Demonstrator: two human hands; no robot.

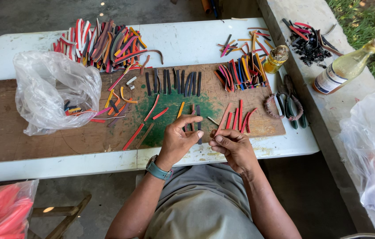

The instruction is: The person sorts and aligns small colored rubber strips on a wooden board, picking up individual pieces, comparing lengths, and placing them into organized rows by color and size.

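Left hand [179, 137]: fingers curled, thumb and forefinger pinching dark strip [199, 132] at fingertips. Right hand [231, 146]: fingers closed around red strip [221, 125], protruding upward over wooden board [1, 128].

Red, orange, yellow and black strips [103, 42] lie on a brown board [1, 119] stained green, over a white table [187, 37].

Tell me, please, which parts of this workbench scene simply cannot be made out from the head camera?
- What the left hand and right hand pinch: hidden by the fingers.
- Contents of the clear plastic bag: blurred by crumpled film.
- Red bag: cut off by the frame's lower-left corner.
- Black bits on the ledge: too small to identify.
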